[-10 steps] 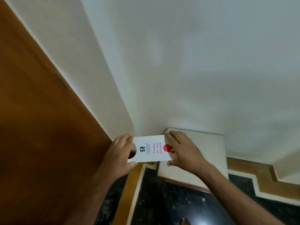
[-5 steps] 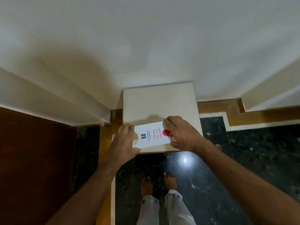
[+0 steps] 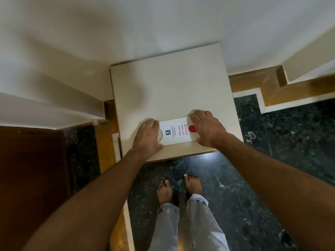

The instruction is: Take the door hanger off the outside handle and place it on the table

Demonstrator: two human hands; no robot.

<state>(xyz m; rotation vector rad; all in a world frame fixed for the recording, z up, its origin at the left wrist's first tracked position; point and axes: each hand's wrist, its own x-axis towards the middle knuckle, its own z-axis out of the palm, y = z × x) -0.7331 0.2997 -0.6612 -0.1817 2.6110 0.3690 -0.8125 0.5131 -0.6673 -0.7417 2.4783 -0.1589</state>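
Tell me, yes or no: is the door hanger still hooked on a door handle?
No: the door hanger lies printed side up on the pale table, with the left hand and right hand at its two ends.

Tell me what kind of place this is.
Probably a hotel room or corridor by a doorway: a "Please do not disturb" door hanger lies on a small cream table against the wall, with polished dark stone floor and a wooden door nearby.

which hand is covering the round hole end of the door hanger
The left hand covers the cutout end of the door hanger; the right hand holds the red-marked end.
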